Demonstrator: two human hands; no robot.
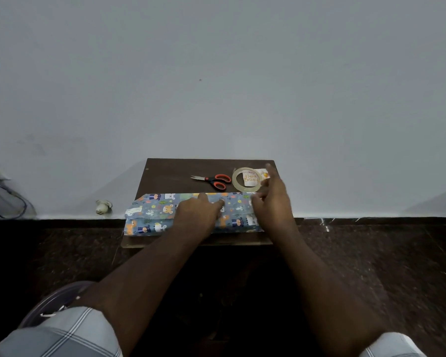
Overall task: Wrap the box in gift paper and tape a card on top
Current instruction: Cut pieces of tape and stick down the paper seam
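Head view: on our dark brown wooden counter (165,176), the blue animal-print gift paper (150,215) already covers the box. Our left hand (198,210) presses flat; right hand (271,199), loosely open, nears the clear tape roll (236,180) and white birthday card (251,177), still untaped.

Head view, facing down, table (170,176) near

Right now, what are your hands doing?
Left hand presses paper flat. Right hand lifted by tape; grip unclear. Card, scissors untouched.
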